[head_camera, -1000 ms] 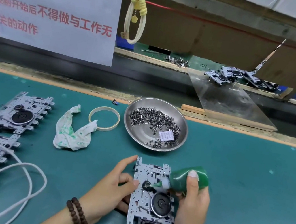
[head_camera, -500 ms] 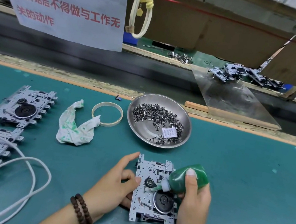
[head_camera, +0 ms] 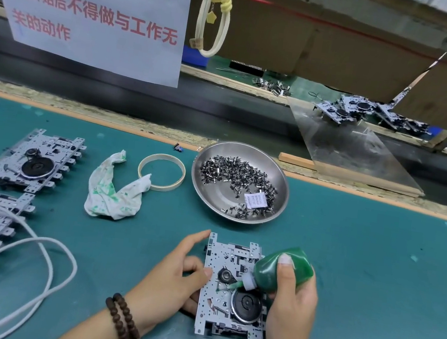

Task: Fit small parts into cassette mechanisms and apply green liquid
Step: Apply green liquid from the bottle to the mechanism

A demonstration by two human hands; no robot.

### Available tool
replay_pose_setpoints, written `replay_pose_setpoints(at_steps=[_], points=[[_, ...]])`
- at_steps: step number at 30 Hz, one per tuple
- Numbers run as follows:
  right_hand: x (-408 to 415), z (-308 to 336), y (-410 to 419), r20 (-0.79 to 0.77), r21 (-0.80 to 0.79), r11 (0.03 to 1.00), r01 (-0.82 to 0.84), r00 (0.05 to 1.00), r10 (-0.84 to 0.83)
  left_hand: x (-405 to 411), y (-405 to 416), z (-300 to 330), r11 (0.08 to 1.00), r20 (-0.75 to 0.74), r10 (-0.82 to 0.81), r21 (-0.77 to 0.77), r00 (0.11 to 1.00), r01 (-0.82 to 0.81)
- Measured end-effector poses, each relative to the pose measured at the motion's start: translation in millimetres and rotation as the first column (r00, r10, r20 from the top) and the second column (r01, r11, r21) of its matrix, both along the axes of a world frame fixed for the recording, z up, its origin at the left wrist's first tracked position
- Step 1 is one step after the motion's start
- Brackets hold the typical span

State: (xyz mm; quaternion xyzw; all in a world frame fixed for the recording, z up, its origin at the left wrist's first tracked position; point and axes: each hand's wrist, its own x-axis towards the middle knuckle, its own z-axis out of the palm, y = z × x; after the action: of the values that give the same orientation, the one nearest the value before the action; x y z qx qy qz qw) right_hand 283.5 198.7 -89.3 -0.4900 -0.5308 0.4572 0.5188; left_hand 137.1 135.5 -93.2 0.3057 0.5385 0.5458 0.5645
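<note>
**Nozzle pointing left and down onto the plate**

You are working at the teal-topped counter (head_camera: 345, 274), and the silver perforated metal cassette mechanism (head_camera: 230, 289) is lying flat on it directly in front of you, its long axis running away from you, between your two hands. The round stainless-steel dish of small dark parts (head_camera: 239, 182) is sitting just beyond it, apart from it, nearer your right side than your left.

Your left hand (head_camera: 171, 280) is bracing the mechanism's left edge, thumb stretched up along that edge and the fingers curling against the plate.

Your right hand (head_camera: 292, 295) is wrapping round the green translucent squeeze bottle (head_camera: 273, 272), forefinger lying over its top. The bottle is tilting, its long axis slanting from upper right down to lower left, so the white nozzle (head_camera: 234, 285) is reaching towards your left hand, its tip seemingly at the plate just below the small dark hub (head_camera: 225, 275) and up-left of the large black flywheel (head_camera: 245, 306).

Any further dab probably calls for sliding the tip, not the mechanism.
</note>
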Motion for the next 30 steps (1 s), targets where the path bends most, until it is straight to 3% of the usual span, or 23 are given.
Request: replay_pose_setpoints(at_steps=[16,30], points=[[-0.3,-1.3,-0.6,-0.036,-0.036,0.999,0.022,0.999,-0.024,-1.7,-0.6,1.0,1.000,0.021,-0.004,0.000,1.000,0.004],[0.0,-0.3,-1.1,-0.025,0.047,0.999,0.005,1.000,-0.004,-0.9,-0.5,0.3,1.000,0.015,-0.001,0.001,1.000,0.001]])
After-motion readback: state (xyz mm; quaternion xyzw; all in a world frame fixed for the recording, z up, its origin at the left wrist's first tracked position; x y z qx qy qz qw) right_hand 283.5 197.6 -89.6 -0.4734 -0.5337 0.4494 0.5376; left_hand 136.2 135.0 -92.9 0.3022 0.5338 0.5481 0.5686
